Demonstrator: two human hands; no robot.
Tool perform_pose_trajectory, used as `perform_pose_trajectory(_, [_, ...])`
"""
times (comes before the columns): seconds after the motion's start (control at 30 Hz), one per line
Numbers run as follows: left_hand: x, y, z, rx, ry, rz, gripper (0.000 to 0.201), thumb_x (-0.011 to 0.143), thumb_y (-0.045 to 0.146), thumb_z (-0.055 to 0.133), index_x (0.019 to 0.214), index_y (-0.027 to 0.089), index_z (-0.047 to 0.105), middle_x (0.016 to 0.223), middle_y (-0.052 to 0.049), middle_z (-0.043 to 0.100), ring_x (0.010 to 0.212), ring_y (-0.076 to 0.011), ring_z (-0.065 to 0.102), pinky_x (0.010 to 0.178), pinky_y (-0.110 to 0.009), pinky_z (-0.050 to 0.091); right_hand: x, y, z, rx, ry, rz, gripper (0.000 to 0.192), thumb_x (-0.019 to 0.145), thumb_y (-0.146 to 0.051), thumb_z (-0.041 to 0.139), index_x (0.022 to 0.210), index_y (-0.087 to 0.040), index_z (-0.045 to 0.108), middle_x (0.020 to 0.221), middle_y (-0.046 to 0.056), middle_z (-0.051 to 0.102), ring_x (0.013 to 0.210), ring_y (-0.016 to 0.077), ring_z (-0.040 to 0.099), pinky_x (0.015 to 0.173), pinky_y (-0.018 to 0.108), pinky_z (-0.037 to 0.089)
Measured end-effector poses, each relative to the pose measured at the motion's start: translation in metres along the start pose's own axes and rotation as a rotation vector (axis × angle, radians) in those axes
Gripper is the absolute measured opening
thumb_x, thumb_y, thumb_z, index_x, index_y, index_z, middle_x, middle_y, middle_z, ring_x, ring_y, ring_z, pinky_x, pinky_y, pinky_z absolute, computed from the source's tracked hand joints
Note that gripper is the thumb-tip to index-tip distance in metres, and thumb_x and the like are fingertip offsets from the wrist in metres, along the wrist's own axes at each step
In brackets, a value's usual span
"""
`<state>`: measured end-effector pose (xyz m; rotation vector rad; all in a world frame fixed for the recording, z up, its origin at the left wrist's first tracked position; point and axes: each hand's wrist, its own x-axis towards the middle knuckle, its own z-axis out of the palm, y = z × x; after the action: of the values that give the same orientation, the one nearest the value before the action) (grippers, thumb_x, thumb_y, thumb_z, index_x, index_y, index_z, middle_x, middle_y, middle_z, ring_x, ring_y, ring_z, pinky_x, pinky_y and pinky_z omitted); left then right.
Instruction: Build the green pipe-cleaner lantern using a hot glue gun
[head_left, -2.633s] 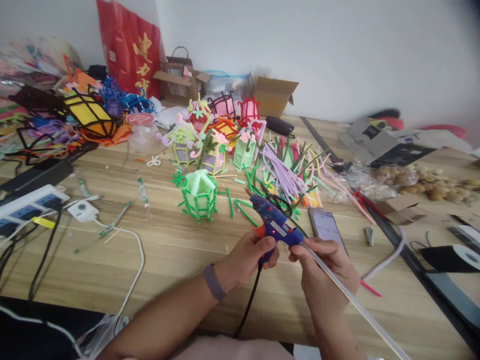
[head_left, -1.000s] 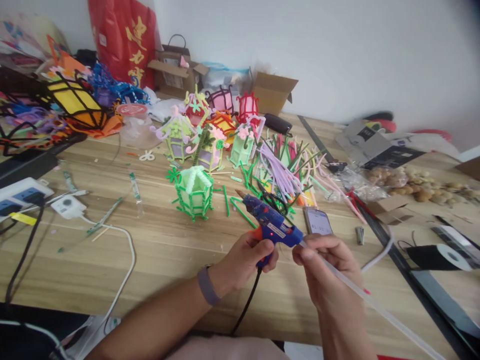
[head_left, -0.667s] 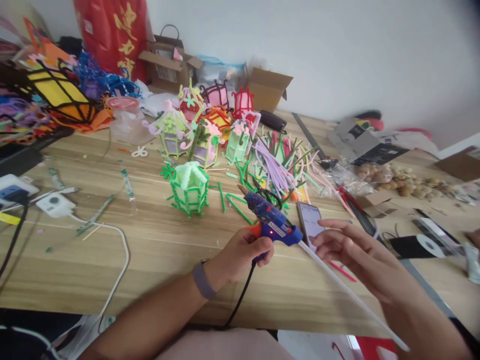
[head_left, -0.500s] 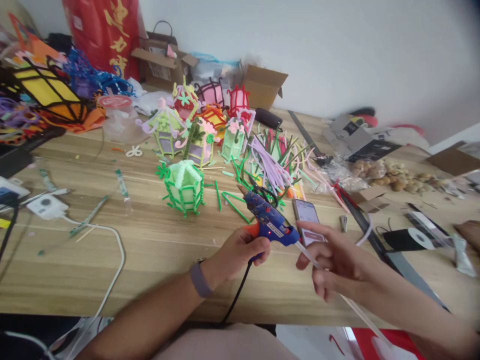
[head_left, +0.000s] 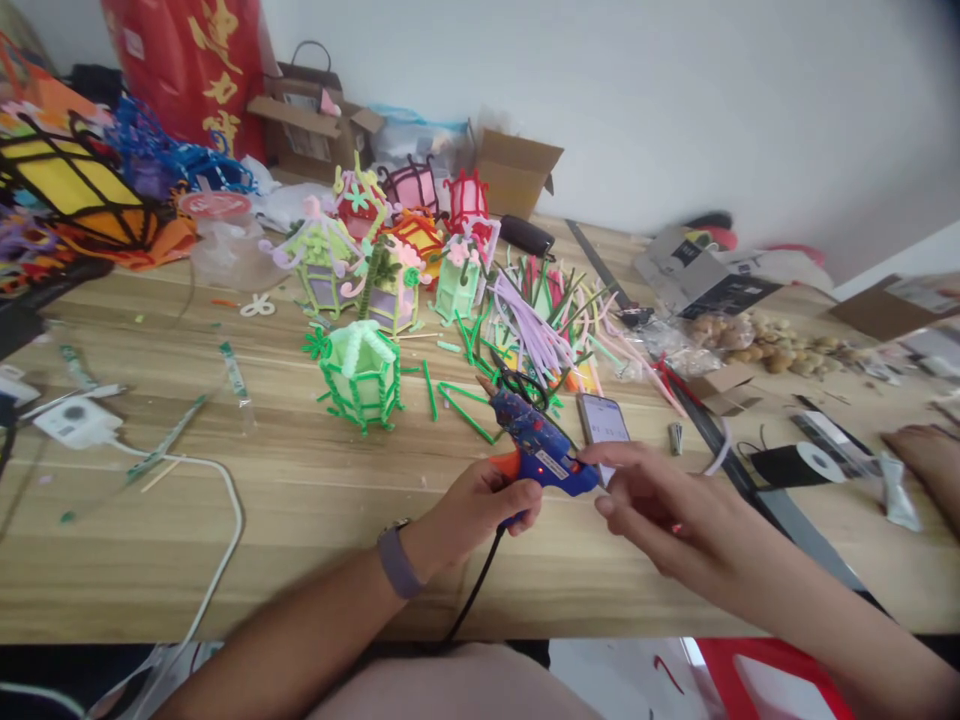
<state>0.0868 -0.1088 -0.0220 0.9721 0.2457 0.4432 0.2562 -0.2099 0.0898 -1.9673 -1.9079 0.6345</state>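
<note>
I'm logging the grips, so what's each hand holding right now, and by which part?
The left hand holds the blue glue gun by its handle. The right hand is at the gun's rear, fingers spread; whether it grips anything cannot be told.

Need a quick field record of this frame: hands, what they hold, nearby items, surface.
left hand: grips the handle of the blue glue gun, nozzle pointing away and left
right hand: fingers spread at the back end of the gun; whether it grips anything cannot be told
nearby: phone, lit screen, lies beyond the gun; green lantern stands left of it; pipe cleaners piled behind
surface: wooden table
other: another person's hand at right edge
</note>
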Motion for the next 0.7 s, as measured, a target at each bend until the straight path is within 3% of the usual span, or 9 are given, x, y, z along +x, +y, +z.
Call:
perform_pose_trajectory(0.17, [-0.002, -0.002, 0.002, -0.048, -0.038, -0.041, 0.055, 0.068, 0.067, 0.069, 0.074, 0.016, 0.049, 0.055, 0.006, 0.048, 0.048, -0.0059, 0.035, 0.049, -0.024, 0.027, 0.010, -0.006, -0.009, 0.165, -0.296, 0.081, 0.022, 0.094, -0.029, 0.046, 0.115, -0.026, 0.044, 0.059, -0.010, 0.049, 0.038, 0.0091, 0.056, 0.039, 0.020, 0.038])
perform_pose_trajectory(0.23, [-0.002, -0.002, 0.003, -0.065, -0.041, -0.047, 0.056, 0.067, 0.068, 0.070, 0.075, 0.016, 0.050, 0.054, 0.006, 0.047, 0.047, -0.0059, 0.035, 0.049, -0.024, 0.027, 0.011, -0.009, -0.010, 0.227, -0.334, 0.097, 0.019, 0.092, -0.026, 0.046, 0.111, -0.026, 0.042, 0.061, -0.009, 0.050, 0.043, 0.0103, 0.061, 0.042, 0.020, 0.041])
perform_pose_trajectory(0.53, [-0.002, -0.005, 0.003, -0.113, -0.032, -0.056, 0.054, 0.068, 0.066, 0.070, 0.074, 0.016, 0.050, 0.055, 0.005, 0.047, 0.047, -0.0057, 0.035, 0.048, -0.025, 0.024, 0.012, -0.004, 0.000, 0.259, -0.223, 0.004, 0.026, 0.087, -0.019, 0.047, 0.113, -0.024, 0.045, 0.060, -0.008, 0.057, 0.051, 0.0113, 0.063, 0.050, 0.022, 0.046])
perform_pose_trajectory(0.7, [0.000, -0.006, 0.003, -0.102, -0.008, -0.025, 0.057, 0.067, 0.069, 0.069, 0.075, 0.016, 0.051, 0.054, 0.006, 0.045, 0.047, -0.0056, 0.033, 0.048, -0.024, 0.024, 0.014, 0.000, 0.007, 0.360, -0.153, 0.028, 0.026, 0.090, -0.028, 0.050, 0.116, -0.023, 0.048, 0.059, -0.008, 0.055, 0.049, 0.0110, 0.060, 0.050, 0.023, 0.046])
